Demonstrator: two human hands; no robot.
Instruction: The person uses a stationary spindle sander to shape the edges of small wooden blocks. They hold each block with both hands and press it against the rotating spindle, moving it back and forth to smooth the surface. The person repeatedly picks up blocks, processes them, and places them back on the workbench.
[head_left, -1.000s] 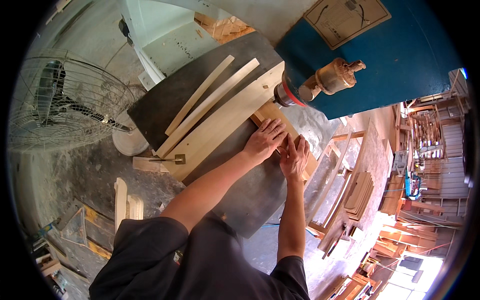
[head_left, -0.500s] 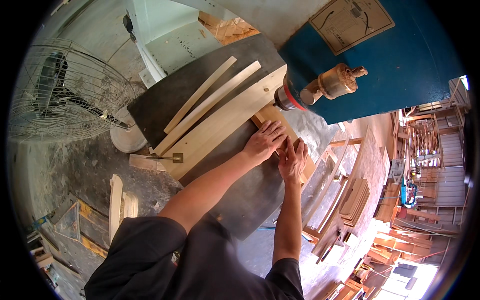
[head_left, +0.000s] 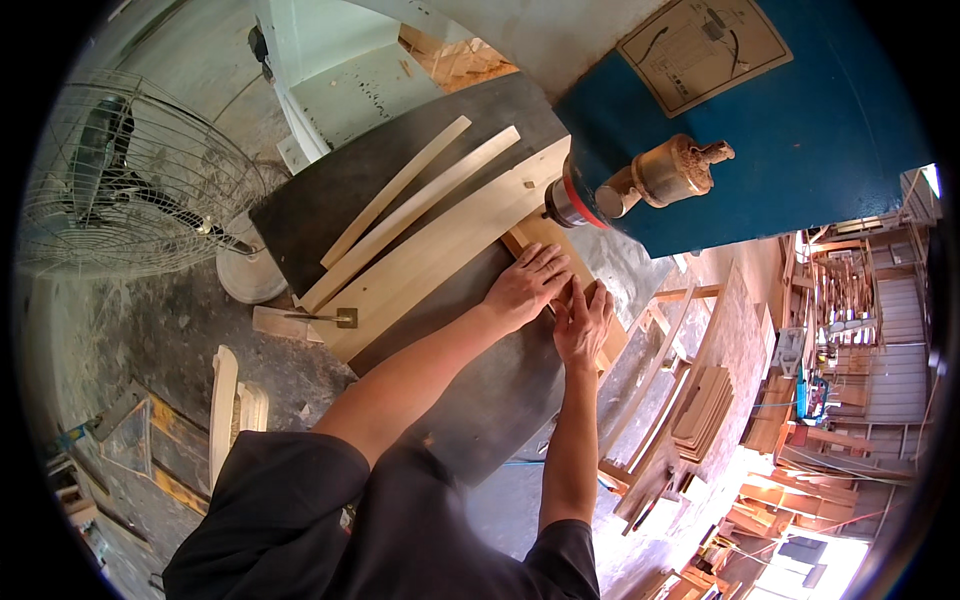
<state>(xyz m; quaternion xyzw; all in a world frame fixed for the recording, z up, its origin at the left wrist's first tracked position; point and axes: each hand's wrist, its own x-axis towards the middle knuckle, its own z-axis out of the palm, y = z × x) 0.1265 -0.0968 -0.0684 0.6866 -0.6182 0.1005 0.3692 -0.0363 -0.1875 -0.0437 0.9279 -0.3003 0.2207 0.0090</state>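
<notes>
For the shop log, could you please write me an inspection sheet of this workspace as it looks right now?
Surface: dark grey machine table, dusty, set against a blue machine.
Job's things: small wood piece lying flat beside the wide board, near the spindle.
Clutter: two thin strips lying beyond the board; clamp at its end.
Hands: left hand and right hand both pressing flat on the wood piece.
Cables: nothing seen.
Surroundings: floor fan at left; stacked wood parts at right.
</notes>
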